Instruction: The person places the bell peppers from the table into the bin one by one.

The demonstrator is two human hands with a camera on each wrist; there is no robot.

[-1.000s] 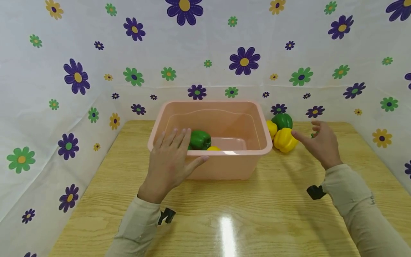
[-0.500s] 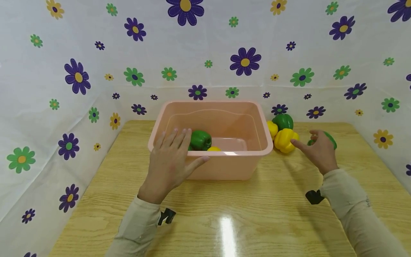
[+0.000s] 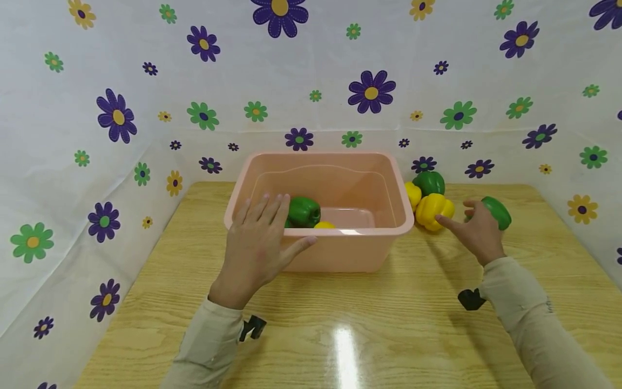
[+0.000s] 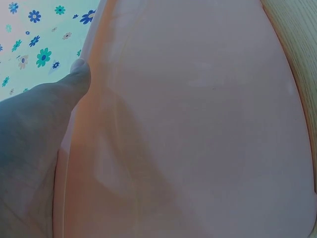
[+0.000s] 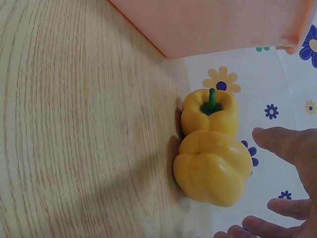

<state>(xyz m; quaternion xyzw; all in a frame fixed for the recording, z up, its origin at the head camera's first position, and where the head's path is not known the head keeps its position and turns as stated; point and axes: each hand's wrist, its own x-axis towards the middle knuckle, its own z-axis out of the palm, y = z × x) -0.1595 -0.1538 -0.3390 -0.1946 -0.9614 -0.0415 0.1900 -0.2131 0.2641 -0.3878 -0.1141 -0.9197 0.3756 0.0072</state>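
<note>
My left hand (image 3: 252, 256) lies over the near left rim of a pink plastic bin (image 3: 340, 254), fingers straight and thumb spread along the outer wall. Inside the bin are a green bell pepper (image 3: 304, 212) and part of a yellow bell pepper (image 3: 324, 225); the hand hides some of the contents. My right hand (image 3: 478, 232) hovers to the right of a yellow bell pepper (image 3: 431, 208), thumb and fingers spread apart. In the right wrist view that yellow pepper (image 5: 213, 168) sits just off the thumb, with nothing in the hand.
Against the bin's right side is another yellow pepper (image 3: 413, 195), with a green pepper (image 3: 430, 182) behind. One more green pepper (image 3: 498, 212) lies beyond the right hand. A flowered cloth (image 3: 330, 65) stands behind and beside the wooden table (image 3: 398, 324).
My right hand has shifted slightly left, nearer the front yellow pepper, uncovering more of the green pepper behind it. The left hand and the bin have stayed put.
</note>
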